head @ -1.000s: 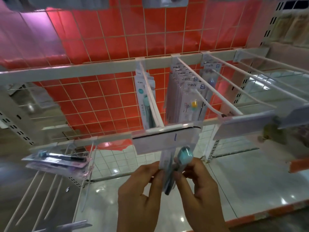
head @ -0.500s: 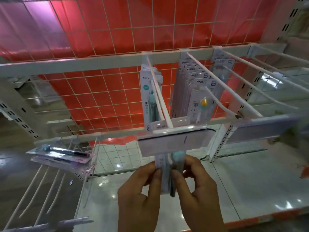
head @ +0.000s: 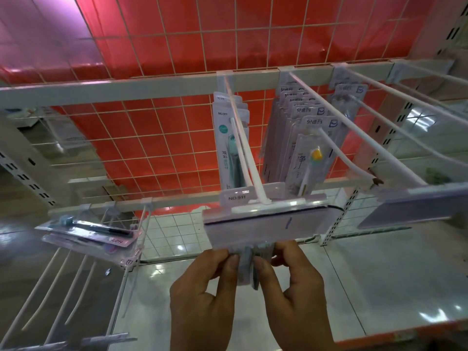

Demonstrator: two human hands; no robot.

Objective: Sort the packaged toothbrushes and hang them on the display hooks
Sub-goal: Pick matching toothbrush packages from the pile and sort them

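My left hand (head: 202,295) and my right hand (head: 296,287) pinch one packaged toothbrush (head: 247,267) between thumbs and fingers, just under the price tag plate (head: 268,230) of the middle display hook (head: 243,145). The pack's top edge, marked NO.911 (head: 236,197), pokes up behind the plate at the hook's tip. Matching green-brush packs (head: 229,148) hang further back on that hook. The hook to the right (head: 342,153) carries several packs (head: 309,158), the front one with a yellow brush.
A red-backed wire grid (head: 157,153) forms the back wall. Bare white hooks (head: 405,102) stretch out at the right, one with a tag plate (head: 415,209). Lower left hooks hold flat-lying packs (head: 88,234). A glossy white shelf (head: 367,287) lies below.
Both hands have lifted the pack upward, so its green brush head is now hidden behind the tag plate and its top shows at the hook tip. The view came closer.
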